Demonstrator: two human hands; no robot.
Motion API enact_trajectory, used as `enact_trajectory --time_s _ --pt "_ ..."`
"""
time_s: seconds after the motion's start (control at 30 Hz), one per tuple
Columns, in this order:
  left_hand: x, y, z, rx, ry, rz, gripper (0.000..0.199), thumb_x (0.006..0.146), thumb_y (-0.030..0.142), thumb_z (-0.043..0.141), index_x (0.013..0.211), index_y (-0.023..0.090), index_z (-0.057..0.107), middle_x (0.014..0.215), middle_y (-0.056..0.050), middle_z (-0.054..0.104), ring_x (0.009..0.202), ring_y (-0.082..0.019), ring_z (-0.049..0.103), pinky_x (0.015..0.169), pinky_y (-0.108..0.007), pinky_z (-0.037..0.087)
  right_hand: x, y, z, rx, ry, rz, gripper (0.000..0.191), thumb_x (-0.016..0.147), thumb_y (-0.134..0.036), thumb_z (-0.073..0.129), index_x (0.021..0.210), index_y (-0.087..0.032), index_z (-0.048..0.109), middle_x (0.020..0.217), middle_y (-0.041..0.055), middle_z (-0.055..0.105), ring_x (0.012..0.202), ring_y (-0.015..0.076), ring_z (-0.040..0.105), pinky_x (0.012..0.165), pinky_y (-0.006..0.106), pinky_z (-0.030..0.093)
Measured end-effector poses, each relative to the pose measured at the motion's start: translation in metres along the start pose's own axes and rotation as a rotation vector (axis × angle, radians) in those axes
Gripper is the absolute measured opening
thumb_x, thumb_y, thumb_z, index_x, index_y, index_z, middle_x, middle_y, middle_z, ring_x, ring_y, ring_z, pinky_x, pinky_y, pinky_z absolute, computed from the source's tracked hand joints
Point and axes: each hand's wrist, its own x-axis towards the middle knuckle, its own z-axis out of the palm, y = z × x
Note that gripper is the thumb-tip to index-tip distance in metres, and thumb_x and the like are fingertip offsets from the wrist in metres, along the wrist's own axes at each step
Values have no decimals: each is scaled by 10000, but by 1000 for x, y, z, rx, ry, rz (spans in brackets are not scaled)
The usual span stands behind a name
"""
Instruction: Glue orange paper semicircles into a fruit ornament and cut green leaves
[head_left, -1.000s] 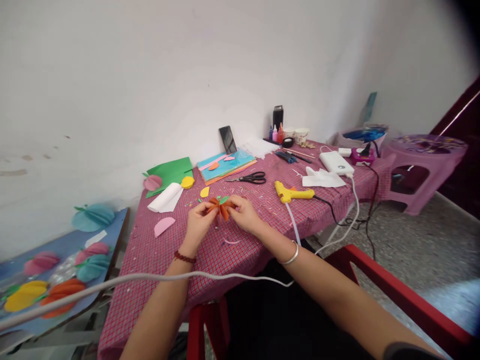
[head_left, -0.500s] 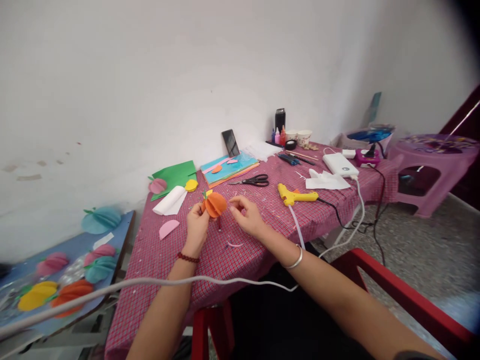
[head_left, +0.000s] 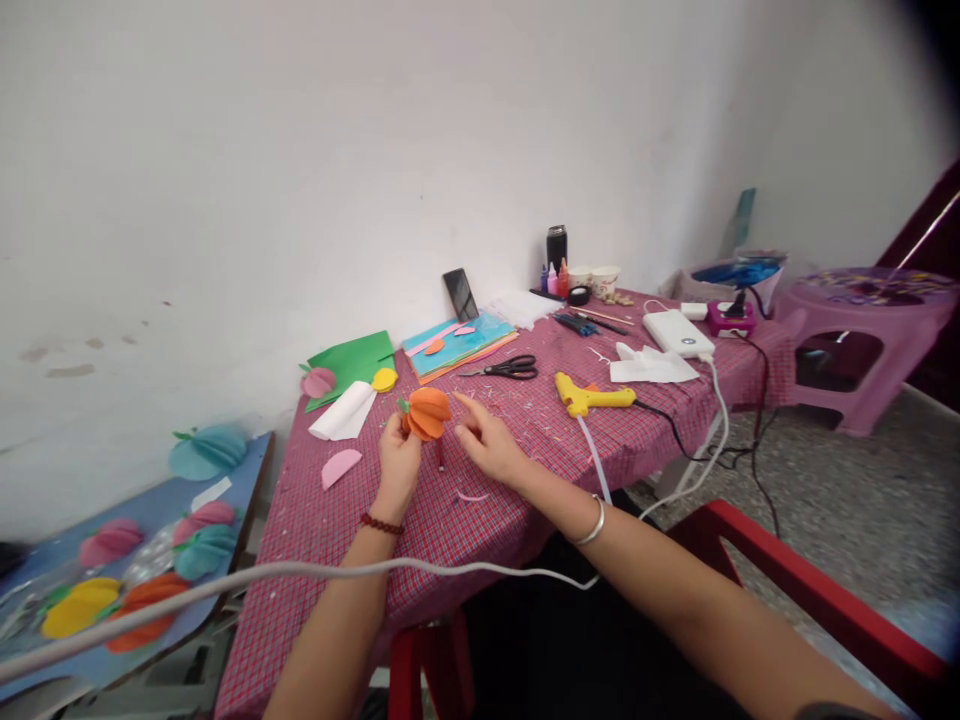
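Observation:
An orange paper pumpkin [head_left: 428,412] with folded ribs and a bit of green at its left end is held above the checked tablecloth [head_left: 420,545]. My left hand [head_left: 399,455] grips it from the left and below. Just to its right is my right hand [head_left: 487,437], holding nothing, its index finger stretched toward the pumpkin and its other fingers bent. A pink paper half-circle [head_left: 341,467] lies left of my left hand. Beyond the hands are black-handled scissors [head_left: 510,367] and a yellow glue gun [head_left: 592,396].
A white cable [head_left: 420,567] crosses in front of my forearms. At the back lie coloured paper sheets [head_left: 450,350], a phone [head_left: 460,294] and small paint bottles [head_left: 553,280]. A power bank [head_left: 679,332] sits at right. More paper pumpkins [head_left: 206,452] rest on a blue board at left.
The pumpkin has turned in my left hand, showing more ribs. My right hand's index finger has straightened out beside it. The view has shifted slightly.

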Motion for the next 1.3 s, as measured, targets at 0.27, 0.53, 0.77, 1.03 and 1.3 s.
enact_trajectory --time_s 0.27,0.53,0.77,1.03,1.3 --pt "3 -9 -5 72 13 51 134 745 257 632 735 202 510 703 38 512 638 -117 456 621 -226 362 -2 4 3 -28 -56 -13 481 918 -195 464 1395 -155 424 605 -63 455 527 130 425 549 265 343" --pt "0 0 -3 154 31 104 140 760 192 606 681 206 490 633 54 450 591 -117 402 579 -240 306 -3 7 4 -45 -86 -1 496 910 -183 469 1403 -166 426 628 -62 466 553 127 449 581 259 366" --pt "-1 -1 -3 186 38 121 141 764 156 590 679 207 491 638 51 454 601 -121 403 582 -244 301 -3 9 5 -43 -83 -10 481 913 -190 473 1391 -149 441 625 -65 460 538 117 421 567 249 339" --pt "-1 -1 -3 207 28 122 119 763 179 595 686 206 508 650 44 487 622 -124 429 599 -240 309 -3 7 5 -44 -74 -3 456 908 -194 476 1363 -156 468 619 -65 453 536 119 422 563 247 344" --pt "-1 -4 -4 247 24 137 99 774 154 568 711 206 513 666 41 500 632 -125 443 607 -239 323 -3 6 4 -50 -72 -5 455 912 -202 470 1364 -142 470 625 -60 468 538 120 430 566 250 346"
